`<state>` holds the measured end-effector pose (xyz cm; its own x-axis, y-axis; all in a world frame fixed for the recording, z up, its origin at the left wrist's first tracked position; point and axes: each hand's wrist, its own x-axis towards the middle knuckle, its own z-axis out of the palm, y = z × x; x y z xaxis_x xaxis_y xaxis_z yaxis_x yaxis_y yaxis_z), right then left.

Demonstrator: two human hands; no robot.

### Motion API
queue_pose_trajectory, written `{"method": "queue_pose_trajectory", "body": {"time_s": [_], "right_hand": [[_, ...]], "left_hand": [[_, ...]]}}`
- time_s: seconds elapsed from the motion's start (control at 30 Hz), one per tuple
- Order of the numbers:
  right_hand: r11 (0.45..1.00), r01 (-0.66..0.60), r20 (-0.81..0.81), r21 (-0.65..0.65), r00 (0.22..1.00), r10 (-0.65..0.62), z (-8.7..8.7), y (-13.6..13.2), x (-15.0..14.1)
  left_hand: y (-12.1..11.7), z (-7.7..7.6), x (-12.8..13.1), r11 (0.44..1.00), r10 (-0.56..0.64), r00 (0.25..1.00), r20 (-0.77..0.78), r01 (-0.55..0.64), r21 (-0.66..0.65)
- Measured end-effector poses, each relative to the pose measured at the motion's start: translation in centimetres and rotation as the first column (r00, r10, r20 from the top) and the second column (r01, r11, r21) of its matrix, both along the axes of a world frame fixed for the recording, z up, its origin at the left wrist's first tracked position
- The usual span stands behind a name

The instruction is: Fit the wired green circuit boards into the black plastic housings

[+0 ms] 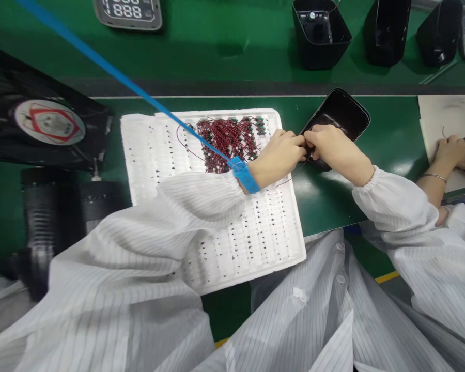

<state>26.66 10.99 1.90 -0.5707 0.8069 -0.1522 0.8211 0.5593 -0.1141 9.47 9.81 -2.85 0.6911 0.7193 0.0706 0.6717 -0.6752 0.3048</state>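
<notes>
My left hand [284,154], a blue strap [243,174] around its wrist, is closed at the near-left rim of an open black plastic housing [346,111]. My right hand [331,147] reaches over the housing with its fingers pinched together, and the two hands' fingertips meet. What they pinch is too small and too covered to make out. A thin dark wire [289,181] trails from below the fingers over the edge of a white foam tray [290,243]. On the tray, beside my left hand, lies a heap of small green parts with dark red wires [228,137].
Several black housings [321,36] stand on the raised green shelf, near a display panel [127,13]. A blue cord [139,90] crosses above the tray. At left is a black bag [8,108]. Another person's hand [449,153] works at far right.
</notes>
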Motion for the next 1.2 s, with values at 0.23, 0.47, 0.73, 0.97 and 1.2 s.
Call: {"method": "queue_pose_trajectory", "body": {"time_s": [0.23, 0.47, 0.73, 0.97, 1.2], "right_hand": [[0.969, 0.198, 0.092, 0.144, 0.973, -0.213, -0.9, 0.7, -0.6], [0.98, 0.195, 0.047, -0.047, 0.98, -0.192, -0.3, 1.4, 1.8], [0.993, 0.016, -0.267, -0.118, 0.962, -0.047, 0.0, 0.5, 3.8], [0.999, 0.037, -0.302, 0.022, 0.953, -0.028, -2.0, -1.0, 3.0], [0.999, 0.04, -0.36, 0.004, 0.932, -0.036, -2.6, -1.2, 2.4]], "left_hand": [[-0.4, 0.3, -0.1, 0.999, -0.014, 1.0, 0.015, 0.014, 0.034], [0.0, 0.8, -0.2, 0.996, -0.006, 1.0, -0.005, 0.006, -0.087], [-0.2, 2.7, 0.7, 0.994, -0.093, 0.972, -0.217, 0.102, 0.03], [-0.6, 4.5, 1.7, 0.998, -0.067, 0.947, -0.313, 0.062, -0.026], [0.1, 5.1, 1.0, 0.994, -0.096, 0.936, -0.337, 0.069, -0.09]]}}
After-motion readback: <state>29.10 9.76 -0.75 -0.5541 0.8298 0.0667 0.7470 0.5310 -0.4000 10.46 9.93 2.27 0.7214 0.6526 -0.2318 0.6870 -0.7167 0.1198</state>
